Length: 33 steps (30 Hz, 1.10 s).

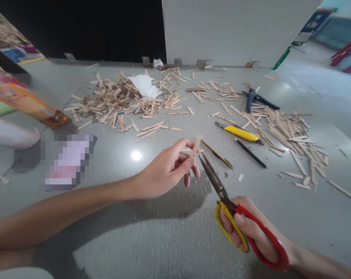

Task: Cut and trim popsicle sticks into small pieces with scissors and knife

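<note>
Scissors (218,188), red-and-yellow-handled, right hand (256,231) curled closed around them, left hand (166,170) half-closed, pinching wooden stick (196,145), just beside scissor tips.

Moderately dim, cool indoor light from above, round white glare spot (136,155) on gray floor (152,248), broad soft shadow (160,211) beneath left hand (166,170), near-black panel (96,31), pixelated rectangular patch (67,162), wide-angle stretching and smeared detail toward edges.

Showing a pale upright panel (239,31), with metal brackets (204,63) along its foot. Meeting a black panel (100,27) at its left edge. Spreading grey floor (111,240) before the pale panel, catching a round white glare (136,155), and running brighter, blurrier, to its right.
</note>
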Each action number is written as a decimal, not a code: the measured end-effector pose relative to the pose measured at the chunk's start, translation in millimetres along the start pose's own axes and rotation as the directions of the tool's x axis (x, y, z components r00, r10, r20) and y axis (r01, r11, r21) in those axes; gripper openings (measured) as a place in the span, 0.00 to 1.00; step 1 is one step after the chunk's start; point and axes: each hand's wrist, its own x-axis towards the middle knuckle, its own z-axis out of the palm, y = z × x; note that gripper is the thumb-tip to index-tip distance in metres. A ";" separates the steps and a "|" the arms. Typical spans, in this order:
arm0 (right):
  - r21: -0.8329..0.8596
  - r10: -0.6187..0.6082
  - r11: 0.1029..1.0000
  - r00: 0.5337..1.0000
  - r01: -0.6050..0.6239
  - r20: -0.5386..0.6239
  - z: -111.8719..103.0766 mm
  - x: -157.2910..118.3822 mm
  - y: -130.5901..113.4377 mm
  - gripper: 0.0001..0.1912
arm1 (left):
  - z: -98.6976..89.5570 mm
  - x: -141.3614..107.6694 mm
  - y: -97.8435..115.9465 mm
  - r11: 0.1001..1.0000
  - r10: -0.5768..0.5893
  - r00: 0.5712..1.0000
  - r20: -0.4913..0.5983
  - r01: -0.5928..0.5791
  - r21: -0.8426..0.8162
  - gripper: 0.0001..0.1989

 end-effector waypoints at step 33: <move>-0.065 0.023 0.998 1.000 -0.022 0.013 -3.2 -1.7 13.0 0.38 | 10.1 -9.3 -2.1 0.983 0.152 0.984 -0.094 -0.141 0.120 0.09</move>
